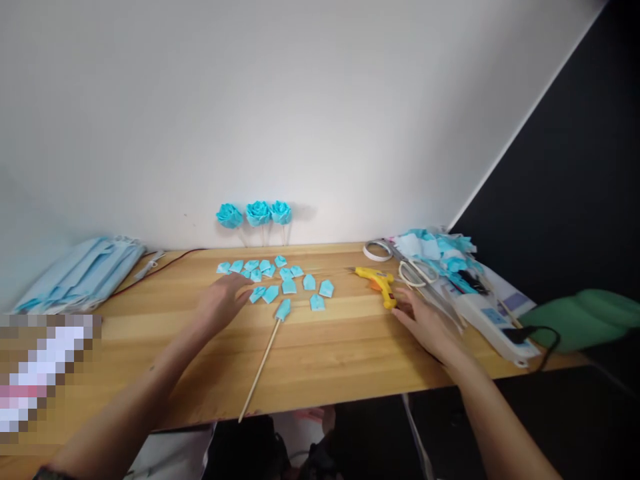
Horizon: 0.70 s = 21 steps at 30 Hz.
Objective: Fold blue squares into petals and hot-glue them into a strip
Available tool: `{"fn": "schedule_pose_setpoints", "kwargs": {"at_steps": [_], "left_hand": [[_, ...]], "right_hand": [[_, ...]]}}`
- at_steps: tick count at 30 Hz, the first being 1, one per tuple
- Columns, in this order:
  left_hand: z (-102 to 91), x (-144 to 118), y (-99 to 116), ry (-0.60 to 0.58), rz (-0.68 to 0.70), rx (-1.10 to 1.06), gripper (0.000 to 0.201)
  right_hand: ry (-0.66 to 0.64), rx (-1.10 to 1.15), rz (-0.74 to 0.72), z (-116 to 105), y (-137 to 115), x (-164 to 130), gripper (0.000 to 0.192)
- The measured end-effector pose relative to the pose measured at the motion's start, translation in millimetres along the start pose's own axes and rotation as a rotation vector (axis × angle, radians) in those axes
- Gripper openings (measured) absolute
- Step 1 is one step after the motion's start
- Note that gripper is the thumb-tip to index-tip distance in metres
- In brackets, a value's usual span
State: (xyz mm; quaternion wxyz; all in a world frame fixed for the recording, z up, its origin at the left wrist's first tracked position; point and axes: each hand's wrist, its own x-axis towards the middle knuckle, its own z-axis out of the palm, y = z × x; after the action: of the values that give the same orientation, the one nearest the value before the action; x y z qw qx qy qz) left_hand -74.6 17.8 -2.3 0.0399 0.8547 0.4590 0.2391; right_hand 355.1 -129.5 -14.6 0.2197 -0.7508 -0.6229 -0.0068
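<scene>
Two bare forearms come in from the bottom of the view, over the near edge of the light wooden desk [325,360]. The left hand [220,300] lies palm down with its fingers loosely spread, the fingertips at the edge of a scatter of small folded light-blue paper petals [280,280]. The right hand [425,323] is flat and open, holding nothing, its fingertips just beside the handle of the yellow hot-glue gun [377,281], which lies on its side; whether they touch it I cannot tell.

Between the hands a thin wooden stick [260,370] lies slanted, its far end capped with a blue petal just beside the scatter, its near end over the front edge of the desk.

Against the white wall behind the petals stand three finished light-blue paper roses [257,213]. At far left lies a stack of pale blue face masks [80,273], with a thin dark cable running beside it. To the right of the glue gun are a roll of white tape [377,250], white-handled scissors [417,272] and a heap of blue and white scraps [440,250] that crowds the right end of the desk. A green object sits off the desk at far right.

The middle and front of the desk, on either side of the stick, is bare wood.
</scene>
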Motion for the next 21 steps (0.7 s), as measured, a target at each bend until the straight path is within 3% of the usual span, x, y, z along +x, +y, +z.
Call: {"fn": "schedule_pose_setpoints", "kwargs": {"at_steps": [6,13,16,21], "left_hand": [[6.9,29.8,-12.8,0.052,-0.062,-0.004,0.035],[26.6,18.9,-41.5,0.092,-0.16,-0.052,0.04],[22.6,14.4,-42.2,0.107,-0.169,-0.056,0.04],[14.3,15.0,-37.6,0.115,-0.167,-0.103,0.038]], "right_hand": [[-0.029,-0.06,0.012,12.5,-24.5,5.7,0.045],[-0.123,-0.119,0.016,16.1,-65.0,0.7,0.045],[-0.07,-0.143,0.047,3.7,-54.8,9.9,0.043],[0.109,-0.369,0.196,-21.1,0.6,47.4,0.035]]}}
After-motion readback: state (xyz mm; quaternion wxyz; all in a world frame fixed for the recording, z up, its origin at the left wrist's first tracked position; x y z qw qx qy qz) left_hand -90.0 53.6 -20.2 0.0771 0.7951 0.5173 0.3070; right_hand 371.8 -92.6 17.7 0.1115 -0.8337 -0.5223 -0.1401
